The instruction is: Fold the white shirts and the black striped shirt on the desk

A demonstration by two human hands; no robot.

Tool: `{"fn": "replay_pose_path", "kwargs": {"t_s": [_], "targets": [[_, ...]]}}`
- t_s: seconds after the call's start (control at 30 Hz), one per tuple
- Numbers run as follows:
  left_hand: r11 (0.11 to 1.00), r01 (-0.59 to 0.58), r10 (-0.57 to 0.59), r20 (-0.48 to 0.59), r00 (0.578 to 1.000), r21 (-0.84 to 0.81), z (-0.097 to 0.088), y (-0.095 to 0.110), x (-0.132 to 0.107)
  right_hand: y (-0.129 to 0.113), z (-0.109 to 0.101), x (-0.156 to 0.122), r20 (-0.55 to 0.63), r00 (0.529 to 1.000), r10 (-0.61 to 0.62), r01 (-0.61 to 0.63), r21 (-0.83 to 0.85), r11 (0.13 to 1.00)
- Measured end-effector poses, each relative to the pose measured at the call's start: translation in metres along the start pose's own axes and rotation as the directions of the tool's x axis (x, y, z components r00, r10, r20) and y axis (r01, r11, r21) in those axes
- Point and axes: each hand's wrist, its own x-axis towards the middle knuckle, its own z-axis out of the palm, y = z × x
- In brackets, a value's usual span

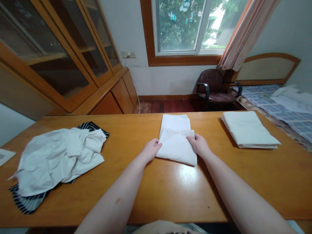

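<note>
A white cloth [176,144], partly folded, lies on the wooden table in front of me. Its near part is doubled over, and a single narrower panel extends toward the table's far edge. My left hand [152,149] grips the left side of the folded part, thumb on top. On the opposite side, my right hand [198,144] pinches the right edge near the fold's upper corner. The fingers beneath the cloth are hidden on both hands.
A crumpled white garment [58,156] lies over a black-and-white striped cloth [30,200] at the left. A folded white cloth stack [250,129] sits on the right of the table [117,208]. Beyond are a cabinet [107,97], an armchair [213,84] and a bed [265,100].
</note>
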Motion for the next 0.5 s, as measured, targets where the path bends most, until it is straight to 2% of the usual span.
{"fn": "replay_pose_path", "kwargs": {"t_s": [0.07,0.13,0.23,0.33,0.4,0.5], "targets": [[0.993,-0.008,0.010,-0.019,1.000,0.116,0.001,0.002,-0.001,-0.001,0.000,0.001,-0.015,0.999,-0.031,0.030,-0.042,0.999],[0.986,0.008,-0.006,-0.015,1.000,0.165,0.002,0.006,-0.004,-0.001,0.001,0.003,-0.017,0.997,-0.071,0.069,-0.087,0.994],[0.986,0.027,-0.024,-0.021,1.000,0.164,0.002,0.009,-0.005,-0.003,0.003,0.004,0.036,0.992,-0.117,0.121,-0.164,0.979],[0.993,0.009,0.006,-0.122,0.993,0.122,0.005,0.006,0.000,-0.005,0.003,0.003,0.104,0.986,-0.130,0.146,-0.173,0.974],[0.997,-0.045,0.055,-0.196,0.979,0.058,0.008,0.002,0.006,-0.006,0.004,0.000,0.069,0.989,-0.132,0.141,-0.165,0.976],[0.989,-0.144,0.146,-0.223,0.964,0.025,0.013,-0.003,0.014,-0.008,0.003,-0.005,-0.055,0.990,-0.131,0.112,-0.261,0.959]]}}
